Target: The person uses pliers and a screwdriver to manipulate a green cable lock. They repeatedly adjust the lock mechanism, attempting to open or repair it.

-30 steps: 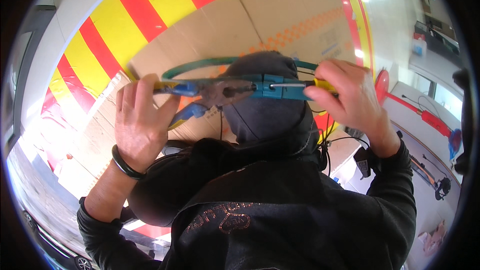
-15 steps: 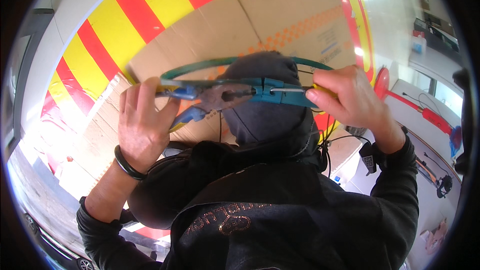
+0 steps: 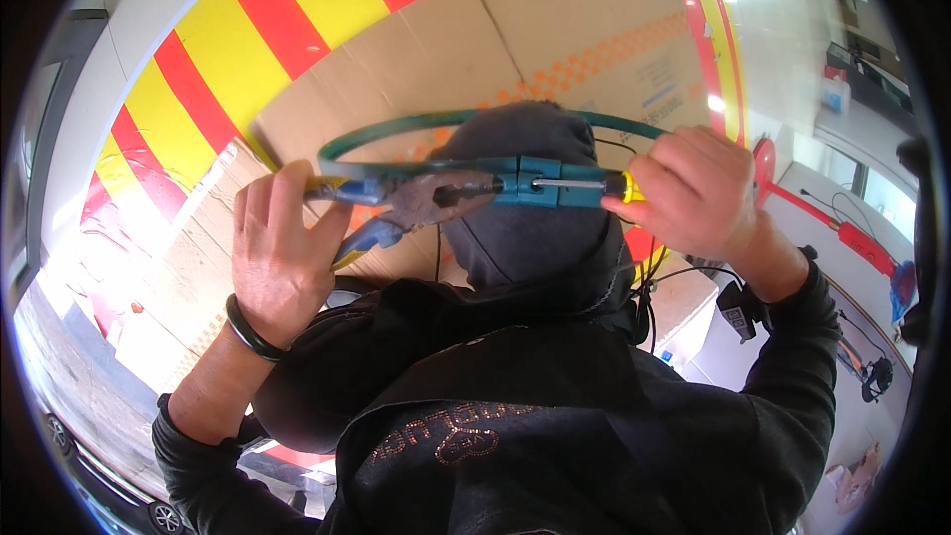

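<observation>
Going left to right, our left hand [image 3: 282,253] is closed round blue-and-yellow pliers [image 3: 426,200], handles spread, nose up against the left side of the teal buckle [image 3: 525,193]; we can't tell if the jaws bite on it. Buckle sits mid-view on the teal band [image 3: 396,125], cardboard [image 3: 416,59] behind; screwdriver [image 3: 616,185] shaft lies across the buckle, tip left, yellow-and-black handle gripped in our right hand [image 3: 698,188].

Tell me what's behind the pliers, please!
Around the pliers, cardboard and dark cloth show behind. Whatever sits straight behind them is covered, so I can't see it.
</observation>
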A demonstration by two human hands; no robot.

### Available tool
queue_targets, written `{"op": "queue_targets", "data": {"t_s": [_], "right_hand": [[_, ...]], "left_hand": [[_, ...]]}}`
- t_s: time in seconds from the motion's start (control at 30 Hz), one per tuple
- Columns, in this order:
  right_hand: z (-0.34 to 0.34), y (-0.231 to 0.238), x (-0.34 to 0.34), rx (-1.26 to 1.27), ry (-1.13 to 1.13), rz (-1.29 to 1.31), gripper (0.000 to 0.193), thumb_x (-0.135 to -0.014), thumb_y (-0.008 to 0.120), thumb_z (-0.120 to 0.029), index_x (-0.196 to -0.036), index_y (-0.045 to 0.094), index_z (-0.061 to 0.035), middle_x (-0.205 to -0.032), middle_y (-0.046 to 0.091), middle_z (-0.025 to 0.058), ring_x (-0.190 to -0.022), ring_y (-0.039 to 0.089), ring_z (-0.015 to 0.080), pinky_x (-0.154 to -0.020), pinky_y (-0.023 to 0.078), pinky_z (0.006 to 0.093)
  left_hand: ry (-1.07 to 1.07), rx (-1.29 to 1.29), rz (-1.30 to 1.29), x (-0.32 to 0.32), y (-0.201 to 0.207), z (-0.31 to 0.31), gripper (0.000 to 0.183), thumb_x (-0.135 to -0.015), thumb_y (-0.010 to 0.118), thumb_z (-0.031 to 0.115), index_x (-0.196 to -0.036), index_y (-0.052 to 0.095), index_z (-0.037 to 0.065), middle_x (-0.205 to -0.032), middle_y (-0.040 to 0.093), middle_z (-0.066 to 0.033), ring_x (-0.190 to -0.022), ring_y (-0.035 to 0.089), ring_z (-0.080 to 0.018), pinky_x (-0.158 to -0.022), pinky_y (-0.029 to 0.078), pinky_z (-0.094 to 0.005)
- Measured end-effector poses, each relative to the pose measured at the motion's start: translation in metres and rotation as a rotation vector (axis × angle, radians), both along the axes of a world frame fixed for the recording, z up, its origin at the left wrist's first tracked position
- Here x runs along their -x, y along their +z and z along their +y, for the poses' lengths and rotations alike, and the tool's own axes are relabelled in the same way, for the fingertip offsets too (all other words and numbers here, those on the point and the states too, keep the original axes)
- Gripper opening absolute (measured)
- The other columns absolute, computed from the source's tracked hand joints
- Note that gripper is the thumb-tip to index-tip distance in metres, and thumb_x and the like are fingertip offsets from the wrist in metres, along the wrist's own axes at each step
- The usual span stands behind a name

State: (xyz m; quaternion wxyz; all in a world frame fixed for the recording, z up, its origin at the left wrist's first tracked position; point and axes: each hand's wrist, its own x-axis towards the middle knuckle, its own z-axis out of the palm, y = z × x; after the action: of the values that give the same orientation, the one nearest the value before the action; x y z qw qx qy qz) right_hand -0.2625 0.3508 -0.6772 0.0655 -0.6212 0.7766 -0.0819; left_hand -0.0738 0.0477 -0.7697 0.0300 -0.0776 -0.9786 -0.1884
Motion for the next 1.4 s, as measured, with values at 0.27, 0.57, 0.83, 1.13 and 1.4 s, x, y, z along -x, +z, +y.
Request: {"op": "queue_targets", "data": {"t_s": [0.27, 0.57, 0.83, 1.13, 1.4], "right_hand": [[-0.023, 0.032, 0.032, -0.485, -0.470, -0.812, 0.023, -0.093, 0.065, -0.017, -0.079, 0.057, -0.0011, -0.063, 0.053, 0.0050, -0.057, 0.048, 0.0103, -0.054, 0.035, 0.0277], [-0.016, 0.025, 0.028, -0.462, -0.542, -0.864, 0.028, -0.095, 0.065, -0.021, -0.077, 0.062, 0.0013, -0.063, 0.052, 0.0052, -0.056, 0.048, 0.0115, -0.053, 0.036, 0.0288], [-0.003, 0.015, 0.011, -0.198, -0.326, -0.540, 0.025, -0.086, 0.077, -0.022, -0.080, 0.064, -0.0027, -0.066, 0.058, 0.0086, -0.058, 0.058, 0.0228, -0.051, 0.040, 0.0311], [-0.012, 0.014, 0.003, -0.221, -0.337, -0.463, 0.025, -0.086, 0.076, -0.025, -0.083, 0.064, -0.0040, -0.065, 0.056, 0.0114, -0.060, 0.060, 0.0283, -0.051, 0.042, 0.0358], [-0.010, 0.022, 0.026, -0.441, -0.304, -0.680, 0.029, -0.088, 0.074, -0.028, -0.077, 0.061, -0.0036, -0.058, 0.052, 0.0107, -0.056, 0.056, 0.0267, -0.051, 0.040, 0.0366]], "left_hand": [[-0.017, 0.016, 0.063, 0.003, -0.003, 0.001, 0.027, -0.064, 0.068, 0.005, -0.091, 0.071, 0.004, -0.113, 0.055, -0.0180, -0.098, 0.057, -0.0336, -0.086, 0.048, -0.0418], [-0.004, -0.028, -0.003, 0.002, -0.001, 0.001, 0.032, -0.061, 0.077, 0.004, -0.093, 0.074, 0.000, -0.114, 0.056, -0.0209, -0.102, 0.057, -0.0361, -0.087, 0.048, -0.0449], [-0.007, -0.043, -0.009, 0.002, -0.003, 0.001, 0.029, -0.063, 0.078, 0.004, -0.091, 0.074, 0.000, -0.115, 0.056, -0.0209, -0.101, 0.057, -0.0364, -0.086, 0.048, -0.0447], [-0.009, -0.047, -0.024, 0.002, -0.001, 0.003, 0.027, -0.063, 0.078, 0.003, -0.089, 0.073, 0.000, -0.114, 0.056, -0.0209, -0.101, 0.057, -0.0363, -0.086, 0.048, -0.0438], [-0.028, -0.012, 0.030, 0.003, 0.001, 0.004, 0.029, -0.064, 0.067, 0.002, -0.093, 0.070, 0.003, -0.112, 0.055, -0.0176, -0.098, 0.057, -0.0338, -0.085, 0.048, -0.0424]]}}
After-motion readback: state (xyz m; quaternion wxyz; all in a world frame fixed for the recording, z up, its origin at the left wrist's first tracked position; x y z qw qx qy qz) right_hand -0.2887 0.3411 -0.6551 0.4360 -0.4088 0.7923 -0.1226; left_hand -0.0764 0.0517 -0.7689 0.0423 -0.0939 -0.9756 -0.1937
